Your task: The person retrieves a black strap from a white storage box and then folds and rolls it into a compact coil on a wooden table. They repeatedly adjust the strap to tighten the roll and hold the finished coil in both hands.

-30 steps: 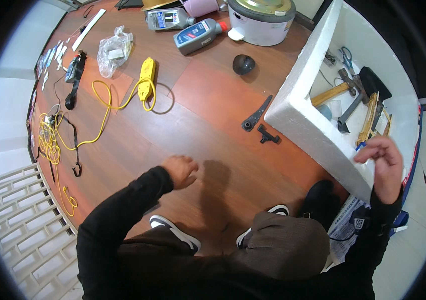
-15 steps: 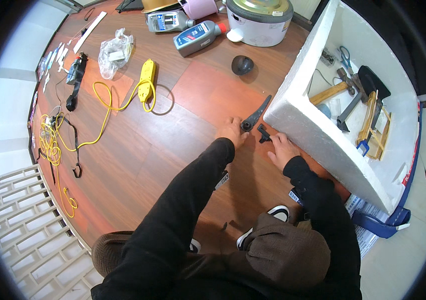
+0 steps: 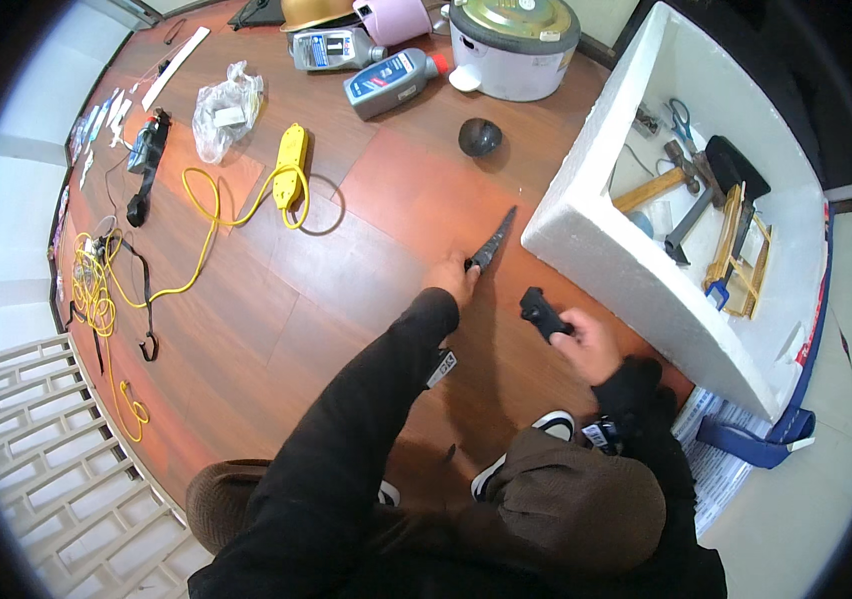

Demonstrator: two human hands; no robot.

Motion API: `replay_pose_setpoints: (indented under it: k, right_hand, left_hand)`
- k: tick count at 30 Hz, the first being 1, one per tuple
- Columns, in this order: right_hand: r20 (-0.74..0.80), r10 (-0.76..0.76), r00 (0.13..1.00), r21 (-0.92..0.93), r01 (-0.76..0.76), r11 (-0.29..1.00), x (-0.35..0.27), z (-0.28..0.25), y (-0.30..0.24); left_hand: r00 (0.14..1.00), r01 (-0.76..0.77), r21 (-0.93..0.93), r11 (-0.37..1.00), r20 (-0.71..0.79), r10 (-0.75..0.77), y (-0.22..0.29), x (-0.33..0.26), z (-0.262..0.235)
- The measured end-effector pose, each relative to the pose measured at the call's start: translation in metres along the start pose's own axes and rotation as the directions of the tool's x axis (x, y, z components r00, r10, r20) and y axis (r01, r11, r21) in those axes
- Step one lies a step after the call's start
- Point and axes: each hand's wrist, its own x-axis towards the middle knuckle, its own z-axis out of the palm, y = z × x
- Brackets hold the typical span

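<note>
1. Left hand (image 3: 454, 278): grasping the wide near end of the tapered black piece (image 3: 491, 243), fingers wrapped around it. Narrow tip points far and slightly right.
2. Right hand (image 3: 591, 346): closed on the near end of the black fitting (image 3: 544, 311), thumb and fingers gripping. Fitting sits right of the tapered piece, apart from it. Clearance above the wooden floor (image 3: 346, 265) cannot be told.
3. White foam box (image 3: 631, 275): right of both hands, just beside the tapered tip. Contents include a wooden-handled hammer (image 3: 652, 190), scissors (image 3: 682, 118) and a blue-handled tool (image 3: 718, 294).
4. Black bowl (image 3: 480, 137): on the floor, far of the hands.
5. Yellow power strip (image 3: 291, 160): far left, cord looped around it.
6. Far side: two grey bottles (image 3: 386, 84) beside a white cooker (image 3: 511, 65).
</note>
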Motion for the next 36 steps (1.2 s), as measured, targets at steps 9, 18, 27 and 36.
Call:
replay_pose_setpoints:
  k: [9,18,27,36]
  right_hand:
    - [-0.478,-0.243,0.844,-0.064,0.242,0.968,-0.059,-0.151,-0.114]
    - [-0.267,-0.058,0.962,-0.557,-0.105,0.824,0.008,-0.181,-0.069]
    - [0.013,-0.424,0.905,-0.481,0.378,0.791,-0.024,-0.082,-0.152]
    - [0.205,-0.295,0.933,-0.269,0.343,0.900,-0.014,-0.029,-0.162]
  left_hand:
    - [0.949,0.296,-0.896,0.330,0.315,0.002,-0.010,-0.059,-0.070]
    - [0.889,0.423,-0.860,-0.285,0.332,0.315,0.033,-0.087,-0.131]
    - [0.753,0.636,-0.629,-0.446,0.381,0.537,0.065,-0.098,-0.151]
    - [0.796,0.581,-0.730,-0.359,0.418,0.439,0.069,-0.097,-0.152]
